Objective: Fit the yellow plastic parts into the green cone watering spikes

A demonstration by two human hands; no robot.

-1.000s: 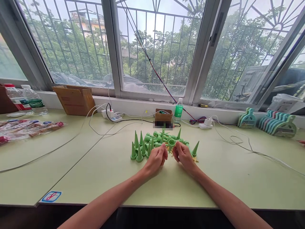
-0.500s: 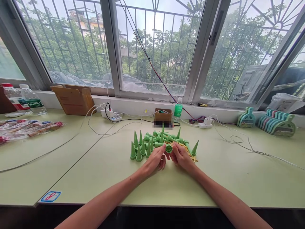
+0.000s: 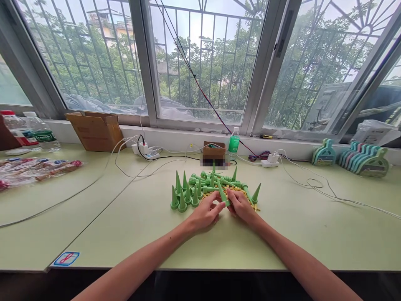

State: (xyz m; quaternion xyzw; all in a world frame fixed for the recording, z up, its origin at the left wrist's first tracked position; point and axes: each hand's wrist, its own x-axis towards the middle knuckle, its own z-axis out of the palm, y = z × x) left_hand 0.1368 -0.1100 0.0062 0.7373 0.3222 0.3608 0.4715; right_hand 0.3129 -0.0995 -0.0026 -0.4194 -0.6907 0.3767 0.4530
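Observation:
Between my two hands is a green plastic cone spike (image 3: 223, 195), its tip pointing up and slightly left and its wide collar at the bottom. My right hand (image 3: 240, 207) grips it from the right side. The thumb of my left hand (image 3: 206, 212) presses against the collar, with the fingers curled behind. Several more green spikes (image 3: 182, 201) stand upright on their collars to the left of my hands. Behind my hands lies a pile of green spikes (image 3: 205, 180), many on their sides. Small yellowish pieces (image 3: 241, 190) are scattered among them.
At the back stand a small brown box (image 3: 214, 151), a green-labelled bottle (image 3: 234, 142) and a larger cardboard box (image 3: 95, 131). White cables and a power strip (image 3: 269, 164) lie on the pale table (image 3: 125, 238). Plastic hangers (image 3: 363, 159) are at right, wrapped items (image 3: 37, 169) at left.
The spike has turned from showing its round open end toward me to standing tip up. My left hand has shifted its hold, its thumb now at the collar.

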